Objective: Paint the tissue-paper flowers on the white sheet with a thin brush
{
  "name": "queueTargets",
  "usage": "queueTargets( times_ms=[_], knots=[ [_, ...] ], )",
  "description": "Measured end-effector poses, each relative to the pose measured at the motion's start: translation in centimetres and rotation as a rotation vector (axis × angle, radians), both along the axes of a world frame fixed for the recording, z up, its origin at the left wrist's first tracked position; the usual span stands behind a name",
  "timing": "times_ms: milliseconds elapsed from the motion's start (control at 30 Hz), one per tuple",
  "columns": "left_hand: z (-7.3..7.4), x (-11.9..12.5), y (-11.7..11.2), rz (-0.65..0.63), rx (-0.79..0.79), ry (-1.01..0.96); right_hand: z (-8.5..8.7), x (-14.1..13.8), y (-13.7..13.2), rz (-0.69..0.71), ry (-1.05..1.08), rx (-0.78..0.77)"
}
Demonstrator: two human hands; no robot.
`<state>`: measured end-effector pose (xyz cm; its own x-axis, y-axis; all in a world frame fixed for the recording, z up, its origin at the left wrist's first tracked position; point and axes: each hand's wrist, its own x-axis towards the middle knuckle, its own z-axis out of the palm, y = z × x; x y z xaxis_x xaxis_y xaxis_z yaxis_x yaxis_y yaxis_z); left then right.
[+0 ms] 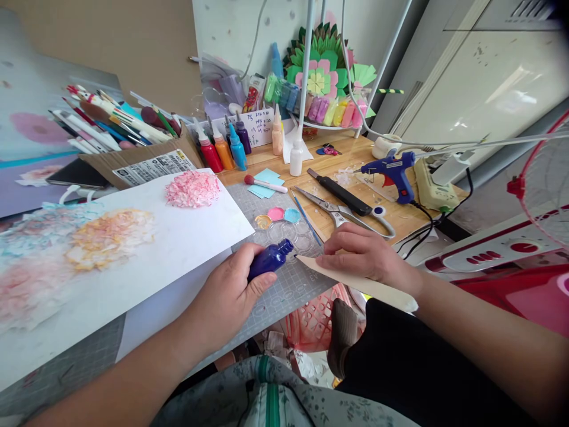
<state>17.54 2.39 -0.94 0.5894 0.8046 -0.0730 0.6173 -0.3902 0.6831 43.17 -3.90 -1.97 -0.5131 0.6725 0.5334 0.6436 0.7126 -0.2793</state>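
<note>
Two hands (pixel 229 290) (pixel 367 252), one blue bottle (pixel 268 260), one pale stick (pixel 360 284).

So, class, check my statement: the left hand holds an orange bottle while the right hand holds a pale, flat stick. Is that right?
Not quite: the bottle's colour is wrong. The head view shows the left hand holding a dark blue bottle, while the right hand holds a pale, flat stick.

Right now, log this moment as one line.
left hand: holds uncapped dark-blue bottle, tilted | right hand: holds stick, tip near bottle mouth | palette: pink, blue, orange paint
</note>
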Motion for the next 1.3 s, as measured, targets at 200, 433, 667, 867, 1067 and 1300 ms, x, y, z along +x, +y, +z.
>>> queueTargets(
  times_ms=[200,433,667,867,1067,1300],
  knots=[
    [0.0,-0.1,0.1,-0.002,-0.022,0.000,0.8,0.6,-0.5,0.020,0.060,-0.056],
    [-0.3,-0.5,-0.1,-0.024,0.020,-0.094,1.5,1.2,-1.0,-0.223,0.465,-0.035],
    [-0.5,-1.3,-0.6,-0.047,-0.294,-0.459,2.8,-0.4,-1.5,-0.320,0.327,0.127],
    [-1.1,-1.5,-1.8,-0.137,-0.805,-0.693,4.3,-3.5,-2.1,-0.200,-0.181,0.442],
    [-0.5,-1.5,-2.7,-0.192,-1.023,-0.706,2.9,-6.5,-0.8,-0.197,-0.347,0.517],
    [-0.7,-1.4,-2.2,-0.197,-0.825,-0.618,2.8,-0.5,0.8,-0.387,-0.225,0.304]
  ],
)
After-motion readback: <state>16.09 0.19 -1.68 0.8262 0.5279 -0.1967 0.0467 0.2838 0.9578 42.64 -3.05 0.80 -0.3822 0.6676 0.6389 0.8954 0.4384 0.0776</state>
